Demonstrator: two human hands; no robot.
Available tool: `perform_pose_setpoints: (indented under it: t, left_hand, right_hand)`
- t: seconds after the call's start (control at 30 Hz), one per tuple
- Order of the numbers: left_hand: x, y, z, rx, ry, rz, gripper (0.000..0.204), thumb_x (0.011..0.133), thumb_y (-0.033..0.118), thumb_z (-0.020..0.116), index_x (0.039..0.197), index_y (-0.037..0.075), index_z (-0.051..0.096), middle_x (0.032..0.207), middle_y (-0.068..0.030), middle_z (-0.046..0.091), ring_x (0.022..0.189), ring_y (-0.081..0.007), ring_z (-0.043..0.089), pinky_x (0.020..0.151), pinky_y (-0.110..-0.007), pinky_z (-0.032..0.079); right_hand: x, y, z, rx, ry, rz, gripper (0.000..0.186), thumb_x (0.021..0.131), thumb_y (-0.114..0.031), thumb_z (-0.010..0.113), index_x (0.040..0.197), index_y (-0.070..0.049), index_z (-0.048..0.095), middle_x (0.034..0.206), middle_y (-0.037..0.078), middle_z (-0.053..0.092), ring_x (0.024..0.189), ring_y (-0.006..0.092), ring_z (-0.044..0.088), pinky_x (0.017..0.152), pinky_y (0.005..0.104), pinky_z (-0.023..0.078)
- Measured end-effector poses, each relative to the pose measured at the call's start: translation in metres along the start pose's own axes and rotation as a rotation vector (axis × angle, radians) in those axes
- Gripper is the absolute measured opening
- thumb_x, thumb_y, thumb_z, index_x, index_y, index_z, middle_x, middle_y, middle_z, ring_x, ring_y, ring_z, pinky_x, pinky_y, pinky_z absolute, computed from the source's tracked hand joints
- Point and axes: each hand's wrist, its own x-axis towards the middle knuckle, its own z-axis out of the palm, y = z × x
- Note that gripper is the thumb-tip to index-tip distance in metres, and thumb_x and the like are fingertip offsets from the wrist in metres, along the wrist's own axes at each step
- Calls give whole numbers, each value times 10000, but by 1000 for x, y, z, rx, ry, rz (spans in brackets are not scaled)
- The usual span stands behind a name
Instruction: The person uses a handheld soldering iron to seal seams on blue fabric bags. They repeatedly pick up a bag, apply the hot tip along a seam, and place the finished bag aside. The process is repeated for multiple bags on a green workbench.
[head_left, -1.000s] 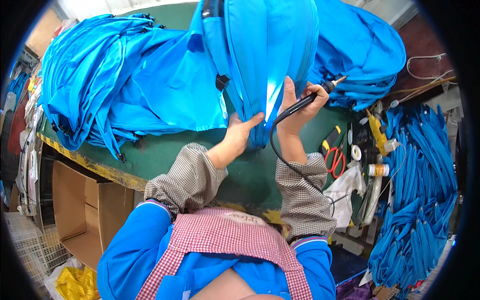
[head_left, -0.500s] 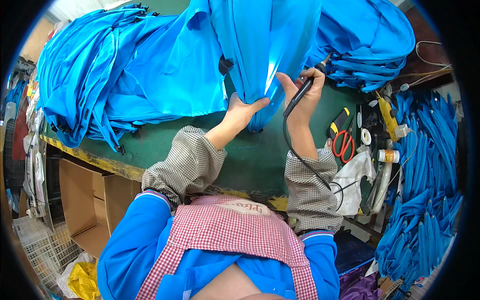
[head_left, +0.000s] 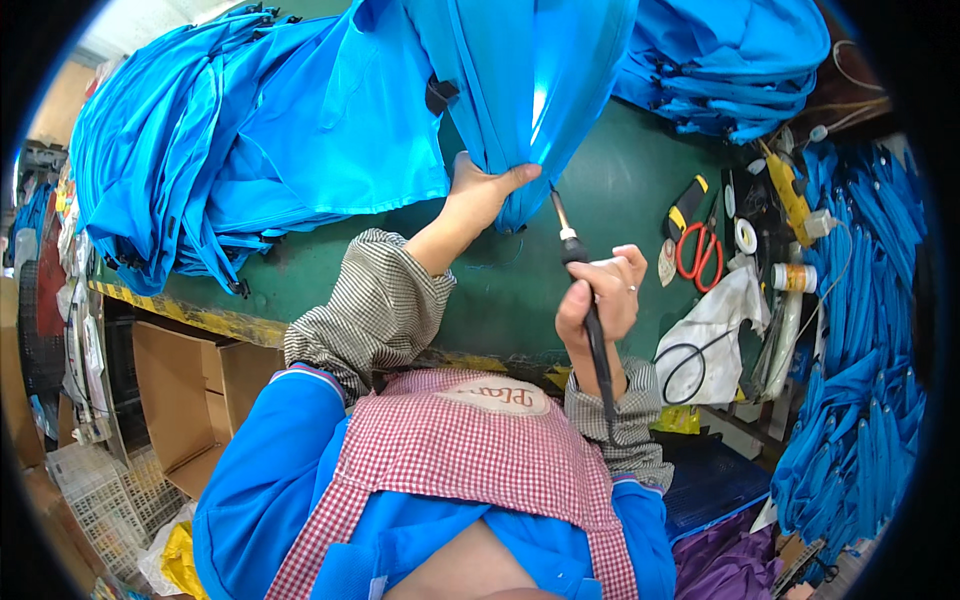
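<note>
My left hand (head_left: pixel 482 195) is closed on the narrow end of a blue folded fabric piece (head_left: pixel 545 90), its thumb lying across the cloth. In my right hand (head_left: pixel 607 295) I grip a soldering iron (head_left: pixel 573 245) by its black handle. The iron's metal tip points up and left and meets, or nearly meets, the fabric edge just right of my left thumb. Its black cord runs down past my right sleeve. A black clip (head_left: pixel 440 95) sits on the cloth left of the held piece.
Blue fabric heaps lie on the green table (head_left: pixel 630 200) at left (head_left: pixel 150 170) and right (head_left: pixel 720 70). Red-handled scissors (head_left: pixel 700 255), a yellow-black cutter (head_left: pixel 687 205), a white cloth (head_left: pixel 712 340) and a small bottle (head_left: pixel 794 277) lie to the right. A cardboard box (head_left: pixel 185 400) stands below the table's left edge.
My right hand has come down toward me and turned the soldering iron, so its tip now points at the held fabric. My left hand keeps its hold on the cloth.
</note>
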Motion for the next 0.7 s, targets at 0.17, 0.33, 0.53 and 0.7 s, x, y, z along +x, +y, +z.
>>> perform_pose_setpoints:
  t: [0.17,0.33,0.53,0.7]
  left_hand:
    - [2,-2,0,-31,-2,33,581,717,141,815,1195,-29,532,1124,-113,620,1015,-203,597,897,-337,468]
    - [1,1,2,-65,-6,-3,595,713,140,816,1206,-24,526,1134,-109,617,1022,-204,594,905,-338,462]
    - [-1,21,-12,-40,-51,98,622,698,157,828,1213,-15,523,1157,-114,612,1054,-214,589,929,-344,463]
    - [-2,46,-10,-71,-62,144,586,735,98,781,1229,-31,494,1158,-144,609,1026,-233,610,883,-346,500]
  right_hand:
    - [-2,5,9,-96,-55,-89,90,715,-107,586,802,-116,605,615,-2,489,564,160,460,827,396,397]
    - [2,12,12,-102,-79,-114,95,707,-89,597,800,-108,599,612,16,484,575,180,468,818,397,401]
    - [18,1,-2,72,24,-62,121,834,-85,611,943,-33,606,789,75,622,655,206,550,853,446,445]
    - [4,33,54,381,94,788,567,813,-133,732,1272,45,450,1082,127,623,994,245,609,940,351,423]
